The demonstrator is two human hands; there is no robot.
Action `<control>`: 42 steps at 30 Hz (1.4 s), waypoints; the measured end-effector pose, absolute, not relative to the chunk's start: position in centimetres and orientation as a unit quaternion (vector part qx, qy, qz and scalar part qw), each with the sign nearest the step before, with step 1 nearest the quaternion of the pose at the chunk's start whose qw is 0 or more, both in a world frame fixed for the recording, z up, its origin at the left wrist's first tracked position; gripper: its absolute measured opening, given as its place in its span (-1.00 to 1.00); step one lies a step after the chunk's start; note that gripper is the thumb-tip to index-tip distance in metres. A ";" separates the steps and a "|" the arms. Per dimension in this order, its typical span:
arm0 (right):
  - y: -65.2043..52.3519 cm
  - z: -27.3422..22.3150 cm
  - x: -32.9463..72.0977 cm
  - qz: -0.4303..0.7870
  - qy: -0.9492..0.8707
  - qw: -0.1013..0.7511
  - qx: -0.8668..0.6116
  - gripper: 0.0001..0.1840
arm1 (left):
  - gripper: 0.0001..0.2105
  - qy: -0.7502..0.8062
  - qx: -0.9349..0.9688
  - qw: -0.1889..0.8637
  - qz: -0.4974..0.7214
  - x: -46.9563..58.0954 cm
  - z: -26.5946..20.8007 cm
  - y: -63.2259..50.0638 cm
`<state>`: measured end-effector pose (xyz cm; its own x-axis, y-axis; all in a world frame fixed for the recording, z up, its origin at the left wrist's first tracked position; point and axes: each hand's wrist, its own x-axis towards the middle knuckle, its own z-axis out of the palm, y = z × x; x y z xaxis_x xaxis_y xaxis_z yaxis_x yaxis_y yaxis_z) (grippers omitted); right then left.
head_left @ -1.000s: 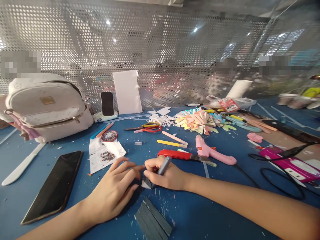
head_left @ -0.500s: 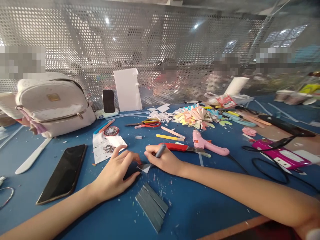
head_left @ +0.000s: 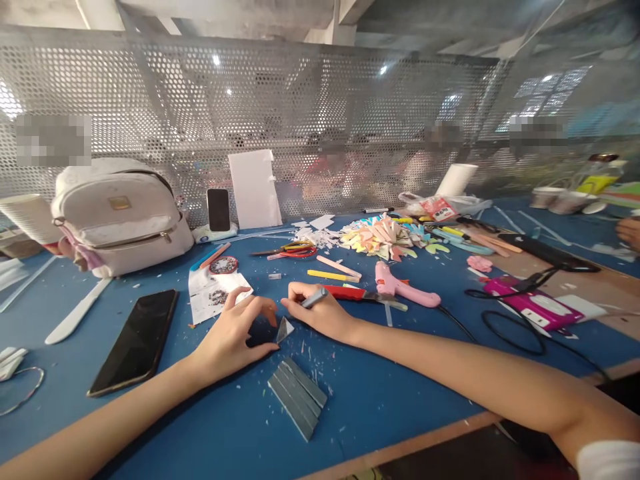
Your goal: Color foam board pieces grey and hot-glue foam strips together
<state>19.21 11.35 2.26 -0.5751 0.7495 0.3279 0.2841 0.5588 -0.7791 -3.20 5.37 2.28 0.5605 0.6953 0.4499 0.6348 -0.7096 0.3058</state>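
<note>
My right hand (head_left: 325, 313) is closed around a grey pen (head_left: 315, 298), which tilts further over to the right; its tip is hidden by my fingers. A small triangular piece (head_left: 285, 330), part pale and part dark, lies just left of that hand. My left hand (head_left: 233, 333) rests on the table with thumb and forefinger curved about the triangle's left side, their tips at its edge. Close in front of both hands lies a stack of grey strips (head_left: 297, 398) side by side. Red-handled pliers or cutters (head_left: 345, 293) lie behind my right hand.
A pink glue gun (head_left: 405, 287) with a black cable lies right, near a magenta power strip (head_left: 533, 305). Left are a phone (head_left: 135, 343), a white plastic knife (head_left: 77, 313) and a backpack (head_left: 120, 220). Paper scraps (head_left: 385, 237) heap at the back. Another person's hand (head_left: 629, 232) shows far right.
The triangular piece has turned to stand more upright between my hands. My right hand has drawn the pen back from it, and the pen leans lower. The view has tilted up a little.
</note>
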 end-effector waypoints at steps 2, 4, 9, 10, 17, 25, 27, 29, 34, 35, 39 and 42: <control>11.3 2.3 19.2 0.345 -0.814 0.343 -0.318 -0.64 | -0.63 0.386 0.879 0.054 0.273 -3.2 2.1 5.6; 11.2 2.4 19.2 0.343 -0.813 0.348 -0.317 -0.64 | -0.56 0.392 0.878 0.059 0.266 -3.2 1.9 5.8; 11.2 2.3 19.2 0.347 -0.821 0.338 -0.301 -0.67 | -0.48 0.401 0.874 0.086 0.259 -3.0 1.6 6.4; 11.1 2.3 19.2 0.347 -0.824 0.333 -0.299 -0.68 | -0.47 0.402 0.873 0.092 0.260 -3.0 1.6 6.4; 11.2 2.3 19.2 0.339 -0.830 0.321 -0.307 -0.67 | -0.36 0.400 0.865 0.130 0.273 -2.9 1.6 6.5; 11.4 2.3 19.2 0.393 -0.835 0.290 -0.252 -0.58 | -0.25 0.413 0.854 0.152 0.278 -3.0 1.4 6.5; 11.5 2.2 19.1 0.405 -0.830 0.292 -0.249 -0.57 | -0.24 0.413 0.854 0.155 0.277 -3.0 1.4 6.5; 11.5 2.2 19.1 0.405 -0.821 0.307 -0.259 -0.60 | -0.24 0.410 0.855 0.159 0.276 -3.0 1.4 6.5; 11.5 2.1 19.1 0.399 -0.814 0.317 -0.279 -0.62 | -0.25 0.409 0.854 0.163 0.278 -3.0 1.5 6.5; 11.5 2.1 19.1 0.403 -0.816 0.311 -0.275 -0.62 | -0.25 0.409 0.854 0.162 0.279 -3.0 1.5 6.5; 11.4 2.1 19.1 0.417 -0.813 0.306 -0.268 -0.60 | -0.26 0.406 0.855 0.161 0.280 -3.0 1.4 6.6; 11.5 2.1 18.9 0.414 -0.802 0.322 -0.287 -0.64 | -0.27 0.404 0.856 0.162 0.279 -3.0 1.4 6.6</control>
<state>18.94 11.50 2.13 -0.6288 0.7262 0.2778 0.1933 0.4921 -0.8488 -3.01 6.61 1.39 0.5175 0.7824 0.3466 0.6013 -0.6206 0.5032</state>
